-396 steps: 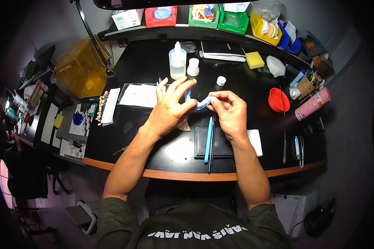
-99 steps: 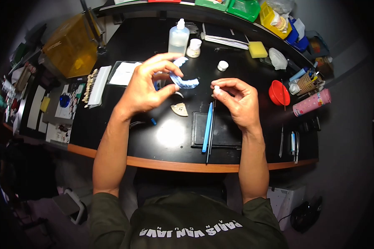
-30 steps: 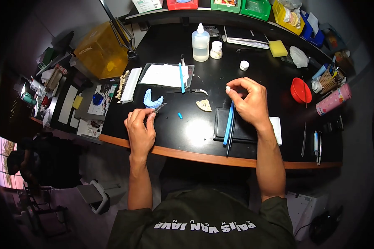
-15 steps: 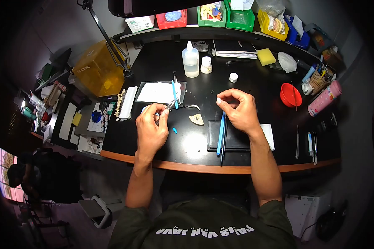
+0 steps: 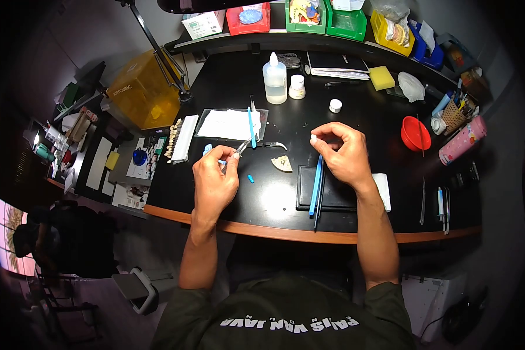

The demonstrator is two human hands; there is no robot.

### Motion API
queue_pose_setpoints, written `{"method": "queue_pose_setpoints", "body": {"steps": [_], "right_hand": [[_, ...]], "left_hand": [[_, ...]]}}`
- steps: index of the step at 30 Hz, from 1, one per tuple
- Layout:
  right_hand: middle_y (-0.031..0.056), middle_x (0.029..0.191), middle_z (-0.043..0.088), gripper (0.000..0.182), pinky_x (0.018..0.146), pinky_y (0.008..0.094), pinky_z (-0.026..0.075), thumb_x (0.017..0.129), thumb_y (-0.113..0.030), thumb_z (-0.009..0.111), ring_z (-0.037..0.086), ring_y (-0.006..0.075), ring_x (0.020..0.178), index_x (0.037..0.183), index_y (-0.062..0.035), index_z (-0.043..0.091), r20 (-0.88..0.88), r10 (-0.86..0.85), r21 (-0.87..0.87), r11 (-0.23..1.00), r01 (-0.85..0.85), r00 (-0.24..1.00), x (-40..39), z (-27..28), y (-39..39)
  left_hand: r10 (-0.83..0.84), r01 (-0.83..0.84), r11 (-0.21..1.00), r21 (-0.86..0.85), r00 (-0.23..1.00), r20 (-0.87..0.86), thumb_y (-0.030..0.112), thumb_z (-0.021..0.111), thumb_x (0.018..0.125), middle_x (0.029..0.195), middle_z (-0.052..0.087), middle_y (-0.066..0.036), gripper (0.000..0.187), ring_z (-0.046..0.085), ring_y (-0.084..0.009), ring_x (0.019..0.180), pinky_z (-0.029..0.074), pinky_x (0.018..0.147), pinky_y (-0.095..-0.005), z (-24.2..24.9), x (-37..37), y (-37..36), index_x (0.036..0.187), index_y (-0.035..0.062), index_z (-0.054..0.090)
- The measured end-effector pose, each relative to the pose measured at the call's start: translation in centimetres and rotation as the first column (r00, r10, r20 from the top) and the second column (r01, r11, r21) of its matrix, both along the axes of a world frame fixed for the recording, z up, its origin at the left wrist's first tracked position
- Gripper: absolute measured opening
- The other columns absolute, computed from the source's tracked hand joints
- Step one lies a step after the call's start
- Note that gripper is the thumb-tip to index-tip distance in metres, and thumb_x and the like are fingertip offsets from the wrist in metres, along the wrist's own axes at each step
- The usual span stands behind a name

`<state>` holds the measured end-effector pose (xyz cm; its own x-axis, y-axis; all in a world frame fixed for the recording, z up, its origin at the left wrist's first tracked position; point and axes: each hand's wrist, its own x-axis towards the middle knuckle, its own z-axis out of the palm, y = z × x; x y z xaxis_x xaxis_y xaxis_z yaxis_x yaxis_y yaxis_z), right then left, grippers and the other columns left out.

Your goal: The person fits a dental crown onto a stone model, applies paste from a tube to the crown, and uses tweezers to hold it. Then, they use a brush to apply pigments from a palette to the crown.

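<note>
Pinching one slim metal tool (image 5: pixel 244 146) in our left hand (image 5: pixel 214 179) and one white piece (image 5: pixel 314 139) in our right hand (image 5: pixel 346 154), we have one cream fragment (image 5: pixel 282 164) between them.

Blue arch (image 5: pixel 207 149) set down, metal tool (image 5: pixel 244 144) now in left fingers (image 5: pixel 219 153)

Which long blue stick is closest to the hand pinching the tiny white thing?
The blue stick on the black case, ending near the right hand; the other blue stick lies partly over the white paper.
</note>
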<state>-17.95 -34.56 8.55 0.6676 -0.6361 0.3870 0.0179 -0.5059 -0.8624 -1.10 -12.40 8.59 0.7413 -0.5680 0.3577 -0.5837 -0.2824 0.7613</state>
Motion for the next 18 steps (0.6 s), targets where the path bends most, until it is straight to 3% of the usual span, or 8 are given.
{"method": "queue_pose_setpoints", "body": {"steps": [6,9,13,14,16,18], "right_hand": [[0.0117,0.091,0.077,0.012,0.071,0.0286,0.061,0.087,-0.002,0.077,0.076,0.0174,0.080,0.098,0.0017,0.079,-0.071,-0.150,-0.143,0.980,0.139,0.986,-0.6,0.1,-1.1],[0.0129,0.086,0.076,0.011,0.072,0.0307,0.061,0.086,-0.002,0.077,0.076,0.0187,0.077,0.096,0.0022,0.078,-0.101,-0.265,-0.163,0.955,0.247,0.959,-1.0,-0.6,-2.6],[0.0138,0.082,0.077,0.009,0.075,0.0327,0.060,0.086,-0.002,0.076,0.076,0.0207,0.075,0.094,0.0019,0.078,-0.175,-0.371,-0.194,0.921,0.338,0.912,-1.5,-0.9,-3.8],[0.0139,0.081,0.077,0.009,0.075,0.0329,0.060,0.086,-0.002,0.076,0.076,0.0210,0.075,0.094,0.0019,0.078,-0.189,-0.386,-0.201,0.915,0.349,0.903,-1.6,-0.9,-3.9],[0.0138,0.081,0.077,0.009,0.075,0.0333,0.060,0.086,-0.002,0.076,0.076,0.0216,0.075,0.094,0.0020,0.078,-0.206,-0.383,-0.204,0.917,0.343,0.901,-1.5,-1.0,-3.9],[0.0136,0.081,0.077,0.009,0.075,0.0332,0.060,0.086,-0.002,0.077,0.076,0.0214,0.075,0.093,0.0021,0.077,-0.220,-0.374,-0.201,0.921,0.333,0.901,-1.4,-1.0,-3.6]], "left_hand": [[0.067,-0.066,0.997,0.041,0.997,-0.031,0.006,0.071,0.095,0.079,0.074,-0.014,0.012,0.066,-0.0166,0.064,0.050,0.060,-0.0328,0.2,0.9,0.9,0.097,-0.0053,0.074],[0.131,-0.134,0.990,0.051,0.990,0.058,0.010,0.071,0.094,0.081,0.076,-0.017,0.017,0.070,-0.0198,0.067,0.054,0.064,-0.0348,-0.6,3.7,1.6,0.099,-0.0047,0.076],[0.130,-0.204,0.944,0.260,0.953,0.274,0.020,0.072,0.092,0.091,0.077,-0.026,0.026,0.076,-0.0431,0.089,0.059,0.081,-0.0466,0.2,8.2,1.6,0.104,-0.0032,0.078],[0.144,-0.236,0.901,0.363,0.954,0.263,0.022,0.073,0.092,0.089,0.076,-0.026,0.029,0.076,-0.0423,0.089,0.059,0.082,-0.0478,0.6,8.9,1.1,0.107,-0.0020,0.078],[0.043,-0.185,0.821,0.541,0.963,0.265,0.026,0.075,0.091,0.098,0.077,-0.026,0.036,0.076,-0.0416,0.095,0.058,0.087,-0.0492,2.6,9.3,0.0,0.116,0.0001,0.077],[-0.126,-0.134,0.815,0.564,0.909,0.397,0.028,0.076,0.089,0.101,0.077,-0.025,0.040,0.075,-0.0414,0.098,0.058,0.089,-0.0508,1.2,11.8,-0.8,0.118,0.0010,0.076]]}}
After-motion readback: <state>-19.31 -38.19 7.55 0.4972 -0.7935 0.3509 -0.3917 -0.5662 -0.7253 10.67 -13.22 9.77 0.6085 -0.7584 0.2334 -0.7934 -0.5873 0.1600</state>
